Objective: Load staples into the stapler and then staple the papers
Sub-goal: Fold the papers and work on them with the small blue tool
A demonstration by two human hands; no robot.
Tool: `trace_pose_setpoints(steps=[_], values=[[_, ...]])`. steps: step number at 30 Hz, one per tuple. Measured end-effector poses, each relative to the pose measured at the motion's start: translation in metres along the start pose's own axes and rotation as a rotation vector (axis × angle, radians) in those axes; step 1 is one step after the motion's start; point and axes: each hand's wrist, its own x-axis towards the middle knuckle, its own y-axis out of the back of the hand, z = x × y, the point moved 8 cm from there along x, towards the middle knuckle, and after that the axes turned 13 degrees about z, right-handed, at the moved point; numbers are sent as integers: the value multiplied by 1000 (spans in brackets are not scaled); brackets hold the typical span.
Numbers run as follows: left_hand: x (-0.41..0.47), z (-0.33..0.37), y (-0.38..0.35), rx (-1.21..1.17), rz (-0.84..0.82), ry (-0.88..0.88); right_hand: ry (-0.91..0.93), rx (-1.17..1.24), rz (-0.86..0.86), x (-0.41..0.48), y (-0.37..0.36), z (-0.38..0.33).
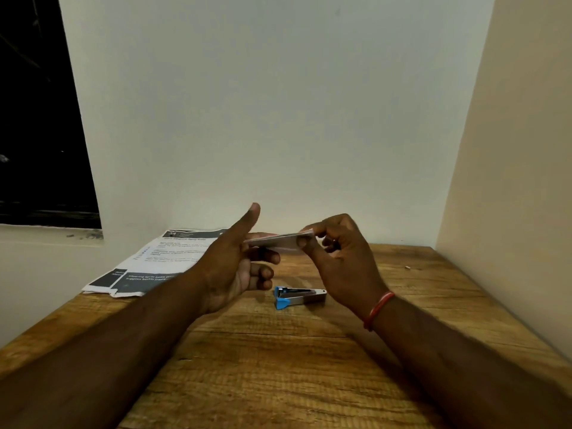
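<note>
I'm pinching one end of a small flat box (278, 241) with my right hand (343, 258), up over the table (278, 366). My left hand (235, 267) is curling its fingers under the other end, thumb sticking up; can't tell if it's actually gripping. The stapler (300, 298) is lying mid-table right below, and the papers (154, 261) are sitting at the far left corner.

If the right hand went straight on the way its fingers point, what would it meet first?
The right hand pinches the small flat box, fingers pointing left. Straight on, it would likely push that box into the left hand at its other end, though depth there is unclear.
</note>
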Motion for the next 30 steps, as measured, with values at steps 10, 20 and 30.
trace_pose_setpoints(steps=[10,20,30], values=[[-11,20,-4,578,204,-522,-121,91,-18,5,3,8],[-12,28,4,337,289,-523,-194,132,38,5,5,24],[-11,27,4,324,269,-520,-363,278,30,2,2,38]])
